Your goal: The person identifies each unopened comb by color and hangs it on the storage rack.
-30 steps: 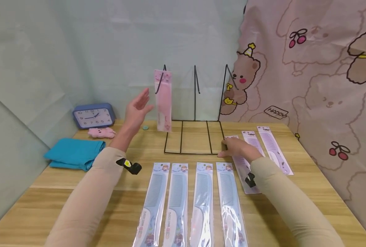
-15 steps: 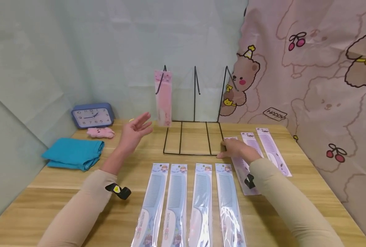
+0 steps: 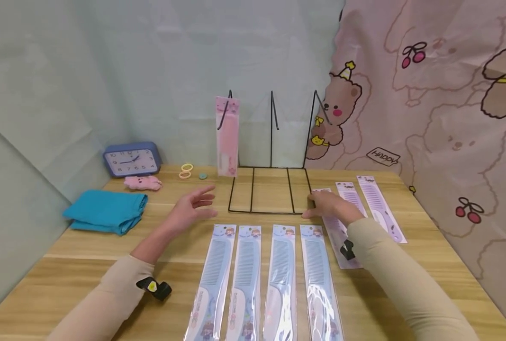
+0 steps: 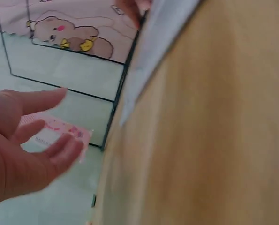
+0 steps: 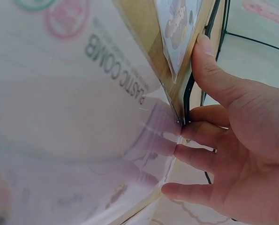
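Observation:
My left hand (image 3: 187,211) hovers over the table with relaxed, parted fingers and holds nothing. Also in the left wrist view, that hand (image 4: 29,140) is free of any object. Behind it, a pink packaged comb (image 3: 228,139) hangs from the left hook of a black wire rack (image 3: 272,213). My right hand (image 3: 329,204) grips the rack's front right corner between thumb and index finger. In the right wrist view, the other fingers of the right hand (image 5: 242,140) reach down beside a purple packaged comb (image 5: 144,140). Its forearm partly covers purple packages in the head view.
Blue packaged combs (image 3: 245,279) lie in a row in front of the rack. Another purple comb (image 3: 381,208) lies at right. A folded blue cloth (image 3: 105,210), a clock (image 3: 132,159), a pink plush toy (image 3: 143,183) and small rings (image 3: 185,171) sit at left and back.
My left hand has moved down and away from the hanging pink comb toward the table's front. The right hand has stayed at the rack's corner.

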The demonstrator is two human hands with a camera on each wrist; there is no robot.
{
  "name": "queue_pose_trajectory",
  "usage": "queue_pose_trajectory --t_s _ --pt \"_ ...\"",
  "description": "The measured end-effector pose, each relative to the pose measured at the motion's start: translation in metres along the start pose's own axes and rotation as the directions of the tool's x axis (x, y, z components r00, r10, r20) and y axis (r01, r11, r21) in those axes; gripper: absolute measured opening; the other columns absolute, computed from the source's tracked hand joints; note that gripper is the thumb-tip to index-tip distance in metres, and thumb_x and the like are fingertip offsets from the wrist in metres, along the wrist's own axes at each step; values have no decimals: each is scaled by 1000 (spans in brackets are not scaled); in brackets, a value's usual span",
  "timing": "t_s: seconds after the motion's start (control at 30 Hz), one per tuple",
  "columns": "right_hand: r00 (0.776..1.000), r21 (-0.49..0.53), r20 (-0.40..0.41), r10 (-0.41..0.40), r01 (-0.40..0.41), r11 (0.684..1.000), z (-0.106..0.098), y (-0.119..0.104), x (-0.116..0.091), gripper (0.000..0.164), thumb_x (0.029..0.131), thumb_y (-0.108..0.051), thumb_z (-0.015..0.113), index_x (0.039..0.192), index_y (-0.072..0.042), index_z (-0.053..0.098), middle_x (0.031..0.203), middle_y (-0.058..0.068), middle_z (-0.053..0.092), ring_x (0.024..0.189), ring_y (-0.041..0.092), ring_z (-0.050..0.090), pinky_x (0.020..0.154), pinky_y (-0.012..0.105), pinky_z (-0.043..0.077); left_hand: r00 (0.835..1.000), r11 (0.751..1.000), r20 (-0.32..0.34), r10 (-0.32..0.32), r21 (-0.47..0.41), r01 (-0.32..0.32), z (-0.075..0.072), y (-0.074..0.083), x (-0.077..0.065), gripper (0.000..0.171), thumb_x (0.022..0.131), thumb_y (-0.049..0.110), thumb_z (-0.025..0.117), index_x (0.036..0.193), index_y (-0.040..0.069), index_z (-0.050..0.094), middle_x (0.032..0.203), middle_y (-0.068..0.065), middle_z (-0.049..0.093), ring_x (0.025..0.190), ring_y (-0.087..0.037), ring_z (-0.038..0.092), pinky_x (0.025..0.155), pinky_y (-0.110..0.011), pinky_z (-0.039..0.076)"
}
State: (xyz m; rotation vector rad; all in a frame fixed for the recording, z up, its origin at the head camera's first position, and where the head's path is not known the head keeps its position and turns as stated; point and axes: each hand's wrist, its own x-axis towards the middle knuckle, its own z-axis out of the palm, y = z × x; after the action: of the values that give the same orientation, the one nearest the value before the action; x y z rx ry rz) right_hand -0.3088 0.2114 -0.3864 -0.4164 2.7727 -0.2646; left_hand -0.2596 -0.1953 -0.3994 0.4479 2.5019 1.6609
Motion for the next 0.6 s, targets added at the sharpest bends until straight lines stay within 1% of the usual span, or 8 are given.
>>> queue_pose_trajectory --t_s 0.07,0.13,0.2,0.3,0.4,0.5,0.6 --pt "1000 -1 -2 -9 9 1000 0 1 0 84 89 -48 72 146 7 44 149 29 42 138 47 37 114 56 30 999 993 30 -13 114 10 4 -2 -3 79 87 13 79 154 7 37 145 -27 46 132 -44 45 106 -55 42" --pt "1000 -5 0 -14 14 1000 0 1 0 84 89 -48 72 146 7 44 148 30 42 138 47 37 114 56 31 997 975 68 -35 222 19 8 -3 -6 85 85 20 82 154 4 35 143 -30 45 130 -47 45 105 -58 42" --pt "1000 -7 0 -7 7 1000 0 1 -1 84 89 -48 72 146 7 44 149 30 42 138 48 36 114 56 30 992 953 104 -65 302 31 12 -2 -10 95 81 29 85 155 2 32 142 -31 44 129 -48 44 104 -60 42" --pt "1000 -19 1 4 -4 1000 -1 0 -2 84 89 -48 72 146 7 44 149 30 41 138 48 35 114 57 30 985 926 137 -103 375 45 17 1 -14 106 76 38 88 155 -1 29 140 -32 45 128 -47 46 105 -59 41" --pt "1000 -28 4 12 -12 1000 -2 -1 -3 83 90 -47 70 147 6 43 151 29 40 140 47 33 115 57 28 980 899 149 -131 434 54 20 4 -16 113 72 43 89 154 -4 28 135 -29 48 121 -40 50 102 -56 44" --pt "1000 -40 9 10 -10 999 -2 -1 -3 82 92 -46 69 147 7 42 151 29 39 140 47 32 115 57 27 978 855 137 -158 515 66 25 6 -20 117 69 51 89 154 -2 29 131 -26 48 116 -36 52 99 -55 46" --pt "1000 -44 8 17 -17 999 -3 -3 -2 81 91 -46 70 146 7 44 150 28 41 139 46 35 115 56 29 981 813 119 -156 580 59 31 10 -26 121 66 57 88 155 0 30 131 -26 47 113 -37 54 95 -54 49"
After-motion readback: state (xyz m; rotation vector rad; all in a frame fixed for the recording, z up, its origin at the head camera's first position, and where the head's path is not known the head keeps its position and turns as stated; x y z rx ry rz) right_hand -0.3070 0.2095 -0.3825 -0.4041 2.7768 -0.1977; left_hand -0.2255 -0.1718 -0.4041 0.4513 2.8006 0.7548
